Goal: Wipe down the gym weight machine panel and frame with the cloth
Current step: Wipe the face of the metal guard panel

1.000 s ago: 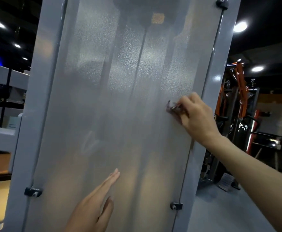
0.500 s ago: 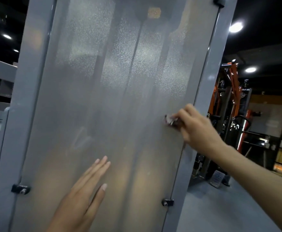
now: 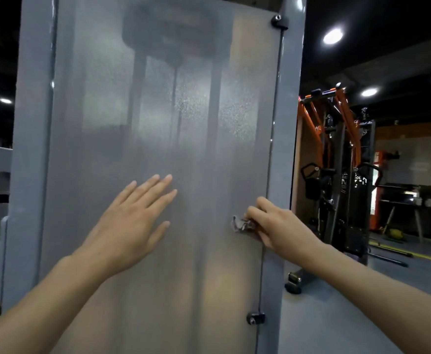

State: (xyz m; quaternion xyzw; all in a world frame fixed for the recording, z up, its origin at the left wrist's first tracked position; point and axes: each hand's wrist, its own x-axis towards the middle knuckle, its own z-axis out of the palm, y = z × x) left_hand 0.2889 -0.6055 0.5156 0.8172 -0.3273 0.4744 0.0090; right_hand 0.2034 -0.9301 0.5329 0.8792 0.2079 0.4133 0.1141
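A: Report status, left to right.

B: The grey left frame post [image 3: 28, 149] stands upright at the left edge. Beside it, the frosted translucent panel [image 3: 122, 98] fills the centre; dim vertical rods show through it. My left hand [image 3: 130, 226] lies against the panel, fingers straight and spread, holding nothing.

A: And the cloth?

B: The cloth [image 3: 241, 223] is a small crumpled wad, pressed to the panel near its right edge. My right hand [image 3: 281, 228] pinches it, fingers curled round it.

A: Fasteners?

B: One black panel clip [image 3: 279, 21] sits at the upper right edge, another lower clip [image 3: 255, 318] below my right hand. The right frame post [image 3: 286, 123] runs just beside them. Further right stands an orange and black machine [image 3: 337, 159] on the grey floor [image 3: 337, 315], well apart.
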